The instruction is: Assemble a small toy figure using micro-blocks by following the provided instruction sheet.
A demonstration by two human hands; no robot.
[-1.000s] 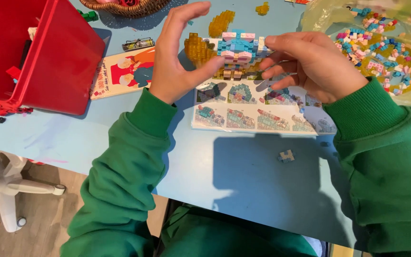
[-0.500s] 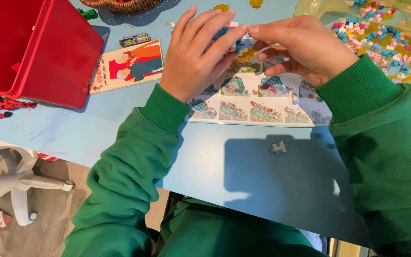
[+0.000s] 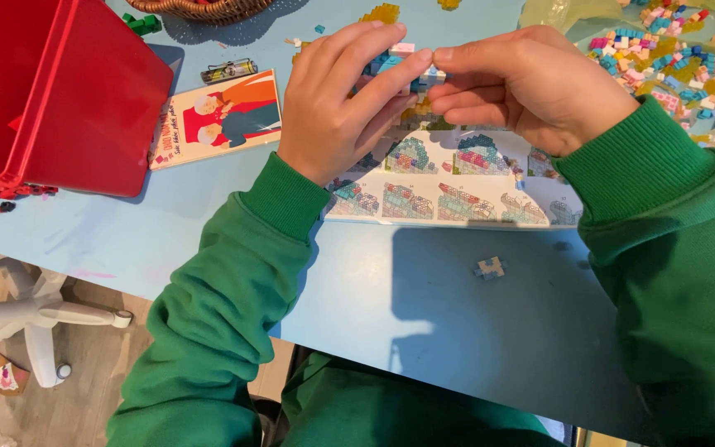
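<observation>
Small pastel brick model (image 3: 399, 66) pinched from both sides between left hand (image 3: 333, 108) and right hand (image 3: 531, 87), fingertips meeting above it; long axis runs hand to hand, instruction sheet (image 3: 448, 194) directly beneath.

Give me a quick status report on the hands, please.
Left hand and right hand both pinching small pastel toy-brick model. Held above open picture instruction sheet. Nothing in the way.

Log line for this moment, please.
left hand: grips brick model | right hand: pinches same model | below: instruction sheet | surface: blue table
</observation>
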